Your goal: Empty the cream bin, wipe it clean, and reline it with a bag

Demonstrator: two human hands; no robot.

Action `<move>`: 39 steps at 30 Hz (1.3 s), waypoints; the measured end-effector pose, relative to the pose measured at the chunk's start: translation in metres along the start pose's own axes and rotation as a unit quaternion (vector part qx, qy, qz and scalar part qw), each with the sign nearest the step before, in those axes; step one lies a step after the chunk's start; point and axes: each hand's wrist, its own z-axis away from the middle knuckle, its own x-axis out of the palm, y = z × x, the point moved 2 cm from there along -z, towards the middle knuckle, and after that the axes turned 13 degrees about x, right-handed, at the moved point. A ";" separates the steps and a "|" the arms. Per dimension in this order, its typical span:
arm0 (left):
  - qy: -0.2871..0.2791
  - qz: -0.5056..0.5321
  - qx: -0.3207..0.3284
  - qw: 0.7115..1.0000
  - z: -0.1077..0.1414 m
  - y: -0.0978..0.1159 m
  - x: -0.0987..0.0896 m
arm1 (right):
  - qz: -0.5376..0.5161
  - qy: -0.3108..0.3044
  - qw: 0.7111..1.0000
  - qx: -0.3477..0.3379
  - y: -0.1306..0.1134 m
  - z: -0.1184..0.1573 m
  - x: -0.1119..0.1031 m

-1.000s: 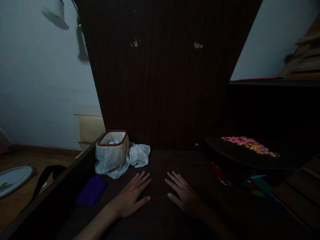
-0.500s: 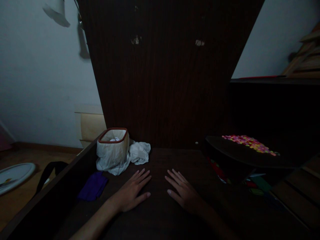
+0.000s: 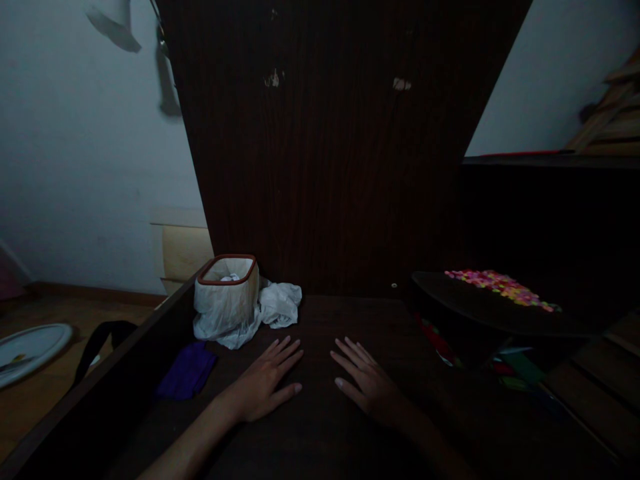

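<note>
Both my hands rest palm down on a dark wooden surface [image 3: 320, 427], fingers stretched out and nothing held. My left hand [image 3: 267, 382] lies between a folded purple cloth [image 3: 187, 371] and my right hand [image 3: 367, 381]. Beyond the left hand stands a small waste bin [image 3: 227, 300] with a brown rim and a whitish plastic liner; some white scraps show inside it. A crumpled white plastic bag [image 3: 281, 305] sits against the bin's right side. A gap of bare wood separates the two thumbs.
A dark upright panel [image 3: 330, 167] rises behind. At right, a dark curved shelf [image 3: 465, 303] carries a heap of small pink and yellow pieces [image 3: 503, 288], with colourful items beneath. A raised wooden edge [image 3: 115, 370] runs along the left; beyond it lies a white oval object [image 3: 35, 350].
</note>
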 end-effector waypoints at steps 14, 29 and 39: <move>0.001 -0.007 0.002 1.000 0.000 0.000 0.000 | 0.001 0.003 1.000 -0.004 0.002 -0.001 0.001; 0.021 -0.012 0.008 1.000 0.000 0.001 0.000 | 0.005 0.013 1.000 -0.009 0.002 -0.001 0.000; 0.012 -0.090 0.017 0.996 -0.009 0.012 -0.022 | 0.022 0.010 1.000 -0.009 -0.001 -0.001 0.000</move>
